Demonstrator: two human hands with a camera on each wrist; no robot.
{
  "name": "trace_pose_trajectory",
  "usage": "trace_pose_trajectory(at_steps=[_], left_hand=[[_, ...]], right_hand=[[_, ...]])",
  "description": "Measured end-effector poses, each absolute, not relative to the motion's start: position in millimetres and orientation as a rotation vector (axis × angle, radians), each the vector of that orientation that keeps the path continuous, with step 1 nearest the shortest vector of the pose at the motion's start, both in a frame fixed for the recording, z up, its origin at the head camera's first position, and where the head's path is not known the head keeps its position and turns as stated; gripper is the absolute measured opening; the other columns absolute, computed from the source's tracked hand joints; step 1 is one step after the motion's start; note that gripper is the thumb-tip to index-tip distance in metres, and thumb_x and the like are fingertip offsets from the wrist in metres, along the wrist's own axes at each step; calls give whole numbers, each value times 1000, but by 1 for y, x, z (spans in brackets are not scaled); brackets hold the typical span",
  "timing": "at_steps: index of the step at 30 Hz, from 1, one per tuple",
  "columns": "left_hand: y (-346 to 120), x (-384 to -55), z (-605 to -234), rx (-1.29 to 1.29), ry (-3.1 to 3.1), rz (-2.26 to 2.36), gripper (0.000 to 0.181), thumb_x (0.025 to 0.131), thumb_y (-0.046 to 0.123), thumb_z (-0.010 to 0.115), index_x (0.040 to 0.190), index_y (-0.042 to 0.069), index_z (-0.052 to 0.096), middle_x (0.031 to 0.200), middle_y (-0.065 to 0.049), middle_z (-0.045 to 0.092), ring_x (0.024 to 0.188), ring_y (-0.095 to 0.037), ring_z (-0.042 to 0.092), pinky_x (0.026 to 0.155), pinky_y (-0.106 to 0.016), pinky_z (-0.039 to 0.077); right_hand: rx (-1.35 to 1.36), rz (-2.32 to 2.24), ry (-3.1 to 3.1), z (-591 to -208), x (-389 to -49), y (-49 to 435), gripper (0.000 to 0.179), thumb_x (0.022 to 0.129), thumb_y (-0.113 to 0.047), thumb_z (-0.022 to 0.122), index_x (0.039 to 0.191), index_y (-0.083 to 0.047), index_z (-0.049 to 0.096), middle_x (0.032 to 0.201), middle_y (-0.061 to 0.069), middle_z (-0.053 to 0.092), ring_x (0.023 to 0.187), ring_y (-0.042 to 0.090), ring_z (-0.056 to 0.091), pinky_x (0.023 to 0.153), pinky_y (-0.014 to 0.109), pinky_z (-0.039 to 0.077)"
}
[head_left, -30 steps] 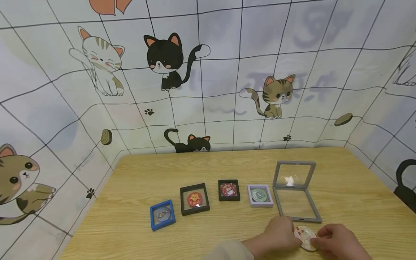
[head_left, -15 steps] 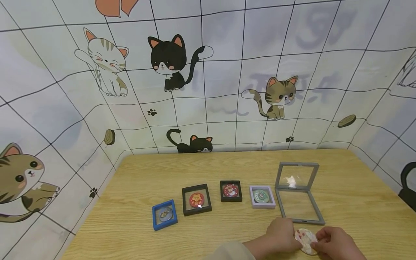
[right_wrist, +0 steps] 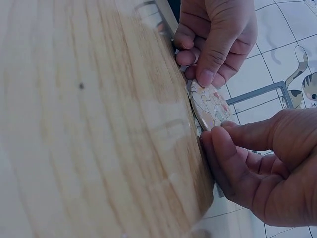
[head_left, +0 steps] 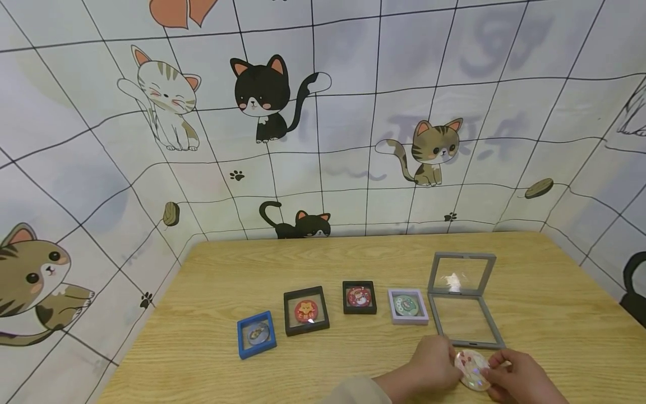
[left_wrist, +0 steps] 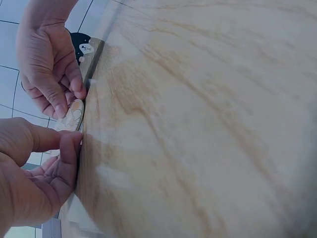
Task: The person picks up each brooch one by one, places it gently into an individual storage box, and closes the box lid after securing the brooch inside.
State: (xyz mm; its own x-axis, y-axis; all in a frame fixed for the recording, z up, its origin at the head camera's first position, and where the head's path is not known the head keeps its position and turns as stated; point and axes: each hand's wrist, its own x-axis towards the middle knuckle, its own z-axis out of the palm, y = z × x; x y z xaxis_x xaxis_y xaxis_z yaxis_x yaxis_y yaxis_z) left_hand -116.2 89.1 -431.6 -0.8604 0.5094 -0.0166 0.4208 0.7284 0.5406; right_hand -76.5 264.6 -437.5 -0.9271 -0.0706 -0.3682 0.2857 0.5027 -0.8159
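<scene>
A round, shiny badge (head_left: pixel 471 370) with a pale picture on it is held between both hands near the front right of the table. My left hand (head_left: pixel 433 362) pinches its left edge, and my right hand (head_left: pixel 522 377) pinches the right edge between thumb and fingers. The right wrist view shows the badge (right_wrist: pixel 210 106) tilted, close to the tabletop, with thumbs on its face side. Just beyond the hands, a grey display frame (head_left: pixel 492 320) lies unfolded, its clear-windowed lid raised at the back.
Left of the grey frame stand a lilac frame (head_left: pixel 409 321), a small black frame (head_left: pixel 359 310), a larger black frame (head_left: pixel 289 310) and a blue frame (head_left: pixel 242 341), each with a round badge inside. Cat-printed cloth walls (head_left: pixel 348 123) surround the wooden table (head_left: pixel 202 370).
The badge has tilted and its face now catches coloured glints. Both hands have shifted slightly up and left with it, keeping their pinch. The frames stay where they were.
</scene>
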Motion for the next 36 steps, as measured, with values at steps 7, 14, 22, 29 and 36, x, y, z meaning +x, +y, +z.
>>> trace_pose_trajectory(at_steps=[7, 14, 22, 29, 36], left_hand=[[84, -120, -431, 702, 2650, 1051, 20, 67, 10, 71, 76, 13, 53, 55, 11, 41, 50, -1, 37, 46, -12, 30], [83, -126, -434, 611, 2445, 1353, 18, 73, 1, 68, 79, 9, 55, 57, 9, 51, 47, 2, 45, 46, -12, 38], [83, -134, -431, 602, 2461, 1477, 16, 73, 0, 68, 81, 7, 57, 53, 7, 49, 42, 2, 40, 42, -12, 35], [86, -137, -429, 501, 2422, 1571, 16, 72, -3, 67, 81, 6, 58, 55, 9, 45, 44, 1, 41, 42, -13, 36], [88, -139, -424, 459, 2398, 1591, 17, 74, -3, 66, 85, 7, 58, 56, 7, 49, 43, -2, 43, 40, -13, 36]], right_hand=[[189, -1410, 2405, -435, -78, 263, 22, 85, -9, 60, 84, 9, 47, 62, 1, 58, 58, 12, 58, 52, 22, 46], [210, -1460, 2407, -430, -82, 261, 20, 86, -7, 58, 85, 10, 48, 65, 4, 61, 60, 12, 60, 53, 22, 47], [267, -1544, 2442, -420, -89, 255, 18, 86, 0, 55, 89, 16, 48, 70, 7, 61, 62, 13, 62, 58, 24, 51], [306, -1587, 2436, -417, -93, 252, 16, 85, 3, 54, 89, 17, 47, 69, 7, 60, 62, 13, 62, 59, 24, 51], [281, -1600, 2463, -416, -95, 254, 15, 85, 2, 54, 86, 16, 48, 68, 7, 59, 59, 11, 62, 58, 24, 51]])
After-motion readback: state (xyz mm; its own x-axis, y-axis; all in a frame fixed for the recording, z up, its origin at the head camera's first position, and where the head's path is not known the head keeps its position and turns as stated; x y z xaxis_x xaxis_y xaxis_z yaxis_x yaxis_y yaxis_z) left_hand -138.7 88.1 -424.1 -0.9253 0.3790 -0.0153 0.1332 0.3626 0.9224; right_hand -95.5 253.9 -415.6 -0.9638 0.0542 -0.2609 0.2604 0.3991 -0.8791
